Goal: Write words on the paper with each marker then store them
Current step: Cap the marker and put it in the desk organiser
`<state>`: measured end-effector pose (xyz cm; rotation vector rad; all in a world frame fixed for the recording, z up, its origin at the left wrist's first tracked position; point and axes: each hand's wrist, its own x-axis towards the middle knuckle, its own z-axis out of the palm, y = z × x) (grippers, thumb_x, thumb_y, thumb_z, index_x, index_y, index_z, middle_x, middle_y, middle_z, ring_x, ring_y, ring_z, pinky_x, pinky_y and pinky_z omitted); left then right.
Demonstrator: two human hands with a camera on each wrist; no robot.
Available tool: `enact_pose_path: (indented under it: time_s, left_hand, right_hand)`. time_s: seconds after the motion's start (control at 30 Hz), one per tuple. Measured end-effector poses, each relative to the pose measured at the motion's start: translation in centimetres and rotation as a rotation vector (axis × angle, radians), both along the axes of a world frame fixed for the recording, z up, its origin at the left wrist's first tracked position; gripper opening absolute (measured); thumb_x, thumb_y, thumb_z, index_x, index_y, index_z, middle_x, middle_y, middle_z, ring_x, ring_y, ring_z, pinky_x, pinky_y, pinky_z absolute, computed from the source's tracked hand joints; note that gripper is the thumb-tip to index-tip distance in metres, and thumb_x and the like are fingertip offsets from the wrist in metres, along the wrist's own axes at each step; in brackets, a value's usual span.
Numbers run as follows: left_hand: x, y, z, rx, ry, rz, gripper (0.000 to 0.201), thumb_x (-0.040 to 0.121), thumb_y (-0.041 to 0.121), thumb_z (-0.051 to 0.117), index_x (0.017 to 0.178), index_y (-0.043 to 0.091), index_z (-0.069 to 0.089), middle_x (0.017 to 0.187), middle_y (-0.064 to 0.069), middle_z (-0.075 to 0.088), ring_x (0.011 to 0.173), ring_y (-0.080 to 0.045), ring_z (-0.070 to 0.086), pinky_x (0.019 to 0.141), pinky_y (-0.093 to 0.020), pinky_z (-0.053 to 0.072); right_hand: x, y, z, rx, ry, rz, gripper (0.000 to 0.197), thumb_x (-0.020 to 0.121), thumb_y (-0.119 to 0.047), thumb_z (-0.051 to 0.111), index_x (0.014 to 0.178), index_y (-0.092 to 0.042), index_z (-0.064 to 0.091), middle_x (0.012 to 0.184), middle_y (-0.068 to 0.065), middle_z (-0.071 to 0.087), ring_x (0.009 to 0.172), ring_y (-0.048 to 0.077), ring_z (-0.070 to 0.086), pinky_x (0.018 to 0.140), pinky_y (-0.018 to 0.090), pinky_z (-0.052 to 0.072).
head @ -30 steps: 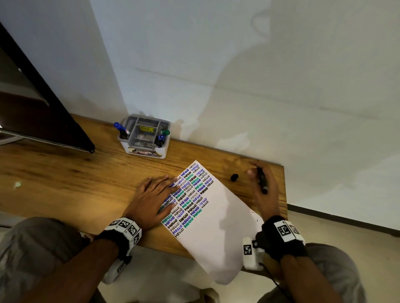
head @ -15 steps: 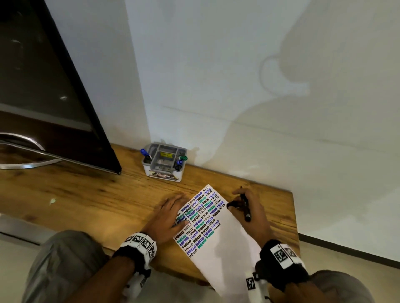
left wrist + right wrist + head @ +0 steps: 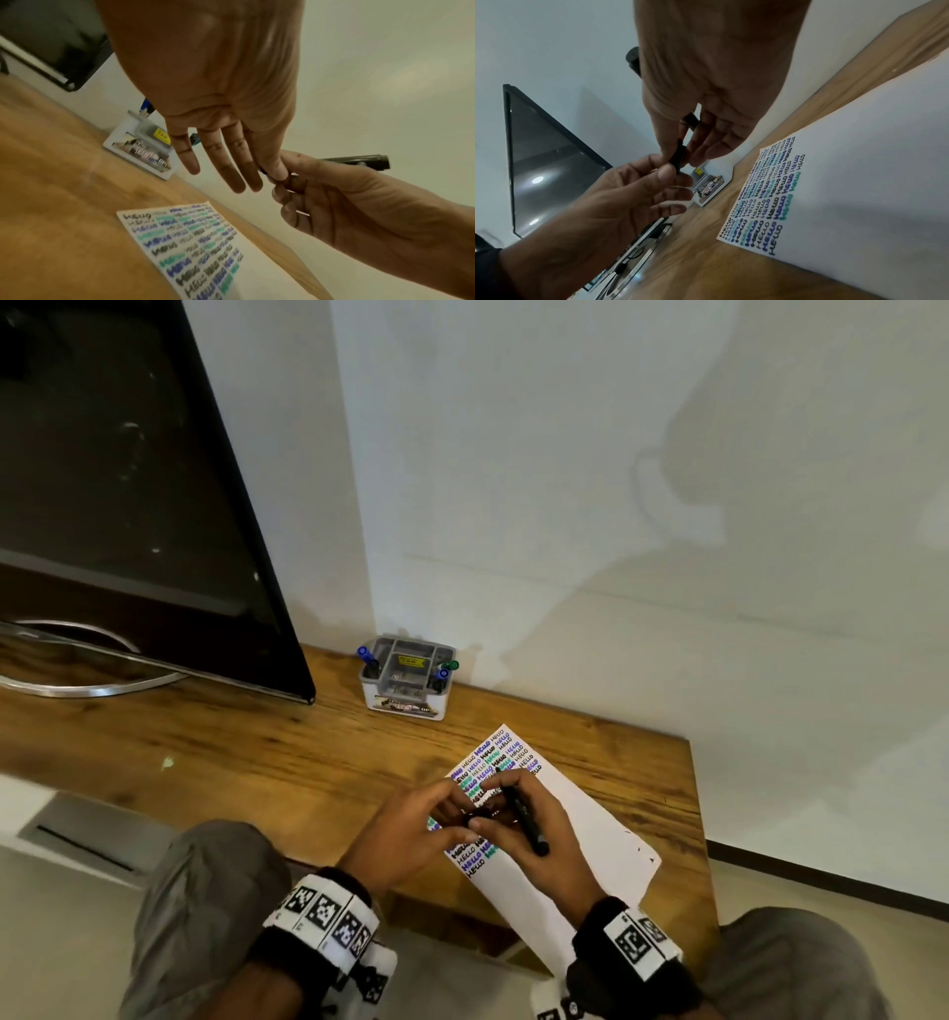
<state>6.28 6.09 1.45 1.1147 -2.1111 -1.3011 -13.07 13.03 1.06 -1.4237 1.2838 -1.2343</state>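
Your two hands meet just above the paper (image 3: 590, 860), which lies flat on the wooden table (image 3: 246, 762) under your fingers. Your right hand (image 3: 534, 834) grips the black marker (image 3: 524, 819), thumb and fingers curled round its barrel; the barrel is slim and matt black, and its back end sticks out past the heel of that hand toward you. Your left hand (image 3: 411, 829) pinches the small black cap (image 3: 677, 157) between thumb and forefinger, right at the marker's front end, while the other three fingers (image 3: 221, 162) of that hand stand straight and slightly spread. You cannot tell from these views whether the cap is seated on the tip or only touching it.

Beyond and below your fingertips, the paper's far corner is filled with rows of the word HELLO in black, blue, purple and teal; the near part of the sheet is blank and hangs over the table's edge.

Well beyond your fingers, against the white wall (image 3: 616, 505), stands a small grey divided organizer box (image 3: 405, 680) with blue and green capped markers (image 3: 444, 672) upright in its corner slots. To the left of it stands a dark screen (image 3: 128, 480).
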Motion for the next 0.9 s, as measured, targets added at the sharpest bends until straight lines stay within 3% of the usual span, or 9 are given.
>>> enact_pose_path:
  time_s: [0.1,0.17,0.23,0.33,0.4,0.5,0.67,0.77,0.9]
  left_hand:
    - [0.0,-0.3,-1.2,0.104,0.065,0.064,0.023,0.079,0.014,0.082,0.094,0.022,0.066,0.091,0.003,0.074,0.085,-0.009,0.069,0.076,-0.023,0.055]
    - [0.2,-0.6,-2.2,0.188,0.102,0.120,0.024,0.079,0.011,0.082,0.093,0.021,0.066,0.091,-0.003,0.073,0.085,-0.015,0.068,0.078,-0.028,0.054]
    - [0.6,-0.9,-3.2,0.245,0.125,0.168,0.024,0.078,0.009,0.082,0.093,0.017,0.065,0.093,-0.007,0.074,0.084,-0.015,0.067,0.082,-0.033,0.053]
    - [1.0,-1.4,-4.0,0.274,0.123,0.185,0.026,0.077,0.005,0.082,0.095,0.013,0.065,0.096,-0.008,0.075,0.089,-0.020,0.068,0.087,-0.040,0.053]
    - [0.9,-1.5,-4.3,0.283,0.136,0.175,0.027,0.077,0.003,0.082,0.097,0.010,0.066,0.097,-0.008,0.075,0.094,-0.027,0.069,0.089,-0.042,0.054]
    - [0.5,-1.3,-4.3,0.297,0.160,0.135,0.027,0.077,0.001,0.081,0.099,0.008,0.066,0.095,-0.007,0.075,0.091,-0.022,0.070,0.088,-0.039,0.056]
    - [0.4,-1.1,-4.2,0.303,0.196,0.110,0.027,0.077,-0.001,0.081,0.098,0.006,0.066,0.098,-0.012,0.074,0.088,-0.016,0.070,0.085,-0.034,0.057]
    - [0.4,-1.1,-4.0,0.303,0.208,0.095,0.027,0.076,-0.002,0.081,0.095,0.012,0.066,0.097,-0.012,0.074,0.087,-0.017,0.069,0.084,-0.033,0.056]
    - [0.3,-0.9,-3.8,0.314,0.238,0.096,0.027,0.077,-0.003,0.079,0.096,0.011,0.066,0.093,-0.005,0.072,0.085,-0.014,0.067,0.081,-0.027,0.054]
  right_hand:
    - [-0.1,0.4,0.0,0.048,-0.014,-0.025,0.031,0.097,-0.014,0.069,0.127,-0.014,0.060,0.122,0.003,0.069,0.114,0.026,0.068,0.096,0.043,0.059]
    - [-0.3,0.6,0.5,0.130,-0.134,-0.119,0.028,0.101,-0.016,0.061,0.129,-0.020,0.062,0.118,0.004,0.072,0.111,0.019,0.070,0.089,0.035,0.060]
    - [-0.8,0.7,1.0,0.197,-0.263,-0.203,0.027,0.105,-0.022,0.053,0.126,-0.022,0.069,0.103,0.006,0.075,0.095,0.017,0.071,0.080,0.028,0.058]
    - [-1.6,1.2,0.7,0.252,-0.262,-0.194,0.029,0.106,-0.023,0.049,0.114,-0.015,0.076,0.085,0.001,0.070,0.080,0.013,0.061,0.074,0.027,0.052]
    - [-1.6,1.3,0.2,0.260,-0.240,-0.165,0.021,0.104,-0.012,0.053,0.111,-0.009,0.073,0.089,0.004,0.071,0.081,0.015,0.061,0.075,0.027,0.053]
    - [-1.6,1.2,-0.3,0.249,-0.211,-0.159,0.011,0.099,-0.004,0.062,0.109,-0.003,0.062,0.097,0.013,0.072,0.080,0.017,0.067,0.074,0.029,0.055]
    - [-1.6,1.3,-1.0,0.215,-0.127,-0.152,0.011,0.094,-0.007,0.071,0.103,-0.004,0.065,0.097,0.008,0.074,0.082,0.018,0.069,0.073,0.030,0.056]
    - [-1.4,1.4,-0.8,0.202,-0.126,-0.147,0.014,0.090,-0.005,0.075,0.102,-0.002,0.068,0.097,0.001,0.075,0.083,0.012,0.069,0.071,0.024,0.056]
    - [-1.3,1.6,-1.1,0.255,-0.135,-0.100,0.017,0.095,-0.008,0.069,0.110,-0.004,0.073,0.105,0.009,0.076,0.087,0.018,0.070,0.074,0.029,0.056]
